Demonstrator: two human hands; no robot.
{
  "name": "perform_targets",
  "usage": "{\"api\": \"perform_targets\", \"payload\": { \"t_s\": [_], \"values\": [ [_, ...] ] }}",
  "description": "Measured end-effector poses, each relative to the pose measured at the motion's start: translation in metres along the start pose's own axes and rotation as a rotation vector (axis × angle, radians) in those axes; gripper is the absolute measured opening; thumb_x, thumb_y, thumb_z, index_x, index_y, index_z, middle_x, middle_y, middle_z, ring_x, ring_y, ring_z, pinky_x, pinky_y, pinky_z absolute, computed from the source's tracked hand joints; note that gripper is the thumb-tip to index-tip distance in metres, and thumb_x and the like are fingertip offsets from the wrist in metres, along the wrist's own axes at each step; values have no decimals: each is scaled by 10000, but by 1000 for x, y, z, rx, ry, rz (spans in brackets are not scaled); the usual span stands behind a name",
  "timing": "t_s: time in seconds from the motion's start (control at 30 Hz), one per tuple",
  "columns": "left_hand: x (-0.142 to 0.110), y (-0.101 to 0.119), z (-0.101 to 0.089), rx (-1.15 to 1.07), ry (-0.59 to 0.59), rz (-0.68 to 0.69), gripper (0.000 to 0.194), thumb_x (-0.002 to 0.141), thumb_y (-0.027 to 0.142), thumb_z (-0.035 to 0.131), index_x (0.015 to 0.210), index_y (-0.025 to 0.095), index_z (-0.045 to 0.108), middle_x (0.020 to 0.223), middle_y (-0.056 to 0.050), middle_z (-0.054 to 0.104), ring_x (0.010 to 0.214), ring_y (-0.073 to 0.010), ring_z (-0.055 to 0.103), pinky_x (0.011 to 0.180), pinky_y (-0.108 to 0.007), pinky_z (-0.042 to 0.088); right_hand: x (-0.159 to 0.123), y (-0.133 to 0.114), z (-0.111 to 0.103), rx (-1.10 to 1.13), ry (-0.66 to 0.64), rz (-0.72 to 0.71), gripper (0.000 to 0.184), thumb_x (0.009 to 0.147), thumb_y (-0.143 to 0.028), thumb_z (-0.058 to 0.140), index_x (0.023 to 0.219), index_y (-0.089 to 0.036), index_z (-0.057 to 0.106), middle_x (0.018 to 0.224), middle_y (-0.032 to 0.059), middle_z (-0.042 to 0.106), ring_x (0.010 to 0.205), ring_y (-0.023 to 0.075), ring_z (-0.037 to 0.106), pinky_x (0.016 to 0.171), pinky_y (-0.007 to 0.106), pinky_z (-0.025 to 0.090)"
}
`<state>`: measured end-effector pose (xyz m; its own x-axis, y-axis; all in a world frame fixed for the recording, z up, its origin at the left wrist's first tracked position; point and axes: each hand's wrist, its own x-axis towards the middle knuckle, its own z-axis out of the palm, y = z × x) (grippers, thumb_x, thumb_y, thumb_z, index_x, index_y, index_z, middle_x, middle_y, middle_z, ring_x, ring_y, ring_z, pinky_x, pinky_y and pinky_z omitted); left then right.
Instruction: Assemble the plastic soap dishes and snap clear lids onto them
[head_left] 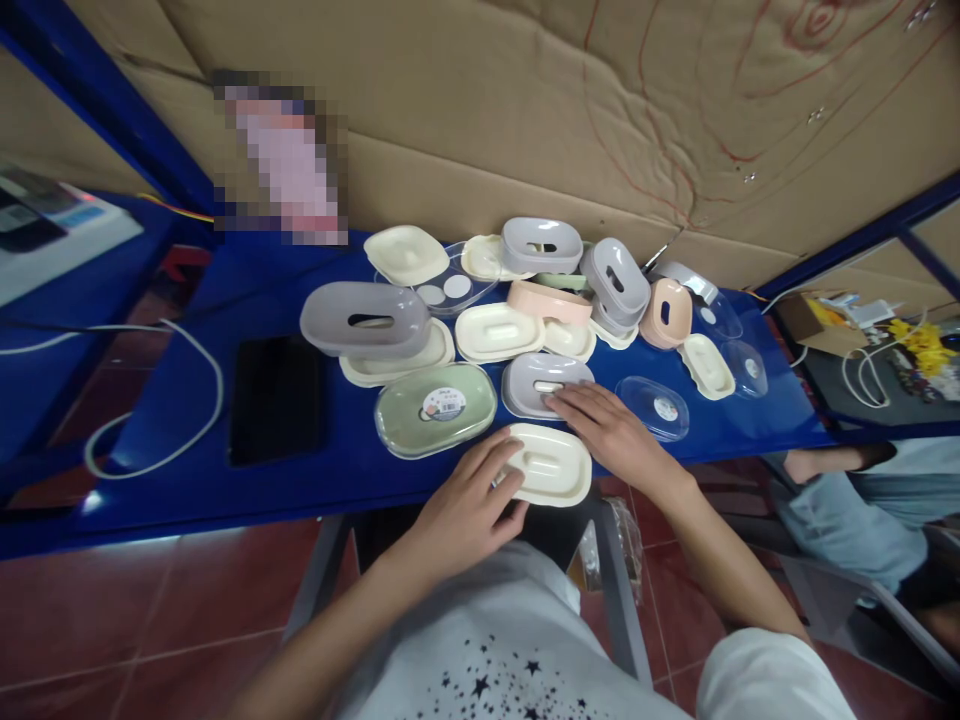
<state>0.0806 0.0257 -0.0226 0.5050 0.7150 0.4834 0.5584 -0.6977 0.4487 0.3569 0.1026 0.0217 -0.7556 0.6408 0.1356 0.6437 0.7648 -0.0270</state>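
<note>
My left hand (pixel 472 497) grips the left end of a cream oval plastic base (pixel 559 470), which has a raised bar in its middle and lies at the table's front edge. The fingers of my right hand (pixel 609 428) curl over the near right rim of a grey oval container (pixel 525 385) with a slot in its floor; the thumb is hidden. That container lies just beyond the cream base. Left of both rests a green oval container (pixel 405 415) under a clear lid with a round label (pixel 444 404). To the right is another clear lid (pixel 652 408).
More oval parts lie farther back: a large grey container (pixel 360 318), cream bases (pixel 499 332), and peach containers (pixel 667 313). A black tablet-like slab (pixel 274 400) and a white cable (pixel 214 375) are on the blue table (pixel 180 440). A seated person (pixel 862 510) is at right.
</note>
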Motion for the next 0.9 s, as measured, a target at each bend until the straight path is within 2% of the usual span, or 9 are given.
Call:
{"api": "perform_targets", "payload": {
  "t_s": [0.2,0.37,0.43,0.5,0.6,0.7,0.77,0.83,0.9],
  "values": [
    [-3,2,1,48,10,20,145,974,176,669,1116,158,694,1354,-182,701,1465,-383,580,1160,-545,588,-20,10,7,-52,128,31,559,1091,-143,563,1638,-220,478,1469,124,715,1337,275,689,1103,471,556],
    [14,3,14,131,54,-78,152,1010,189,660,1159,167,679,1343,-180,704,1447,-397,605,1112,-550,614,-43,7,-7,-64,329,145,655,1068,-156,627,1676,-268,411,1409,119,750,1305,281,713,1080,461,558],
    [28,3,22,161,83,-138,282,1032,181,647,1314,166,635,1407,-195,675,1457,-399,601,1119,-560,611,-54,2,-16,-61,368,185,689,1059,-164,650,1686,-285,391,1394,115,757,1301,286,716,1063,463,563],
    [42,4,26,171,135,-185,506,1044,191,654,1523,157,497,1528,-237,591,1498,-405,561,1149,-574,591,-63,-8,-22,-60,369,191,714,1054,-157,657,1696,-285,372,1384,115,761,1294,287,719,1064,466,563],
    [52,9,27,132,202,-105,705,1027,270,718,1631,174,368,1650,-279,446,1559,-413,484,1183,-574,567,-72,-26,-19,-73,313,151,717,1060,-121,628,1710,-247,352,1389,116,761,1295,270,718,1111,469,545],
    [44,11,24,65,126,65,503,1032,257,711,1501,229,529,1634,-212,482,1556,-373,496,1178,-540,583,-79,-35,-5,-48,226,55,683,1080,-121,580,1713,-243,354,1460,92,728,1398,235,659,1207,451,498],
    [32,9,21,47,90,107,346,1044,202,681,1382,225,609,1536,-162,586,1523,-336,540,1164,-513,604,-88,-26,6,-20,228,32,654,1104,-244,584,1715,-274,353,1537,89,674,1489,239,586,1258,474,462],
    [17,8,16,69,93,101,282,1037,167,683,1314,205,640,1435,-138,656,1486,-323,575,1150,-499,619,-103,-6,16,-34,270,170,668,1105,-387,592,1718,-287,347,1641,124,569,1569,293,494,1292,564,405],
    [3,8,9,115,87,72,271,1018,169,716,1282,200,664,1389,-128,681,1449,-324,602,1135,-497,630,-121,18,23,-73,302,420,681,1094,-431,603,1713,-279,362,1716,160,459,1624,363,395,1297,676,340]
  ]
}}
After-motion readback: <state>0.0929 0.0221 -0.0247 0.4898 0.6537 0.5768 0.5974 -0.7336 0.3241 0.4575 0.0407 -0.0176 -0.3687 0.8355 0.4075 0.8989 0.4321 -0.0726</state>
